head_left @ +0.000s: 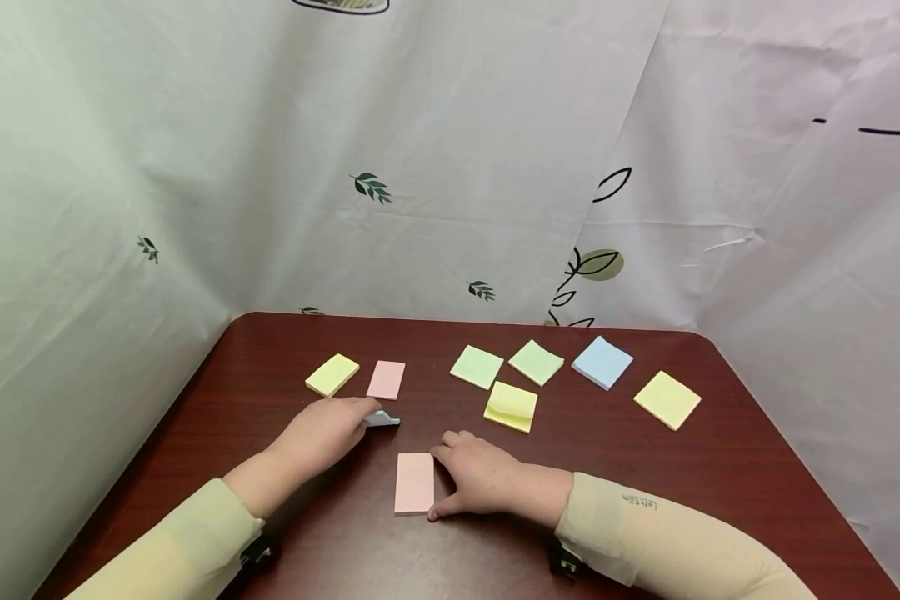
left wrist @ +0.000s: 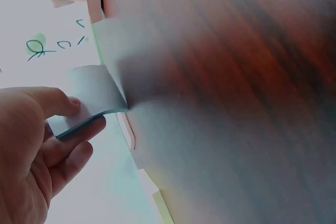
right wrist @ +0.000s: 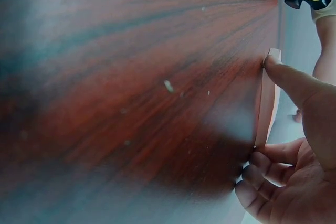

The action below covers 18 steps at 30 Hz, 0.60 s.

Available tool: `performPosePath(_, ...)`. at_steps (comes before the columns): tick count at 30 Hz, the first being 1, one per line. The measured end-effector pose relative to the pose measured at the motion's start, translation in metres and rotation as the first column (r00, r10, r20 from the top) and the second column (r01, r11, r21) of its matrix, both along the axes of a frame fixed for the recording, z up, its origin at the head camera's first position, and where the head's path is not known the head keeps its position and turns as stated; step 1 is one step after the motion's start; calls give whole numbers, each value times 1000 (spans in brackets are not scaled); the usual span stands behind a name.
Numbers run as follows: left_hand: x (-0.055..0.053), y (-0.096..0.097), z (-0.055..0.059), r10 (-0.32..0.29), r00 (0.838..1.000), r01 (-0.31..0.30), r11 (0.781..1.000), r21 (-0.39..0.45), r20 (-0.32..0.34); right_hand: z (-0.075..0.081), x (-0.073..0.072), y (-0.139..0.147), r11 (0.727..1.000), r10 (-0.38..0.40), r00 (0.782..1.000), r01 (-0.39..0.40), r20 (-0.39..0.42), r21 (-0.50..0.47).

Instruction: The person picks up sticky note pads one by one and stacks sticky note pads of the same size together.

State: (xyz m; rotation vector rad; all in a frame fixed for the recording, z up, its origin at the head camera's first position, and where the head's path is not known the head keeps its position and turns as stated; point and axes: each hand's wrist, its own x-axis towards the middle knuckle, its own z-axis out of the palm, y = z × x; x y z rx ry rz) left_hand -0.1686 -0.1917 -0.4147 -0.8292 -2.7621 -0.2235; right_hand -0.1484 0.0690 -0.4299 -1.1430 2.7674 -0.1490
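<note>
Evidently, good handling here rested on keeping two pads under separate control. The left hand (head_left: 326, 429) pinched a blue pad (left wrist: 98, 85) between the thumb and the fingers, and held it tilted just on the near side of the far pink pad (head_left: 386, 381); whether its free corner met the tabletop (head_left: 645, 475) could not be told. The right hand (head_left: 482, 473) spanned the near pink pad (head_left: 415, 483), which lay flat in front of the person, its thumb at the near right corner and a fingertip at the far right one. That grip seemed sound, since taking the stack by its two ends kept the sheets square and left the top face uncovered. Light pressure probably served best there, as a hard squeeze from end to end could have bowed the thin stack. For the blue pad, a pinch through its full thickness looked the wiser choice, because catching only the upper sheets might have peeled them away. Clearance mattered too, in all likelihood: the far pink pad and the left yellow pad (head_left: 333, 375) lay close to the left hand, so a low, careless sweep could have nudged either one askew.
</note>
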Motion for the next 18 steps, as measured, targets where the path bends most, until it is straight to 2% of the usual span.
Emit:
performPosePath(8, 0, -6, 2, 23, 999, -25, 998, 54, 37, 0, 1, 0, 1000, -3, 1000, 3, -10, 1)
performPosePath(14, 2, -10, 1, -20, 999, 17, 996, 92, 33, 0, 1, 0, 1000, -12, 1000, 12, -8, 6)
performPosePath(18, 3, -15, 0, -72, 997, 70, 989, 127, 15, 0, 1, 0, 1000, -14, 1000, 14, -3, 7)
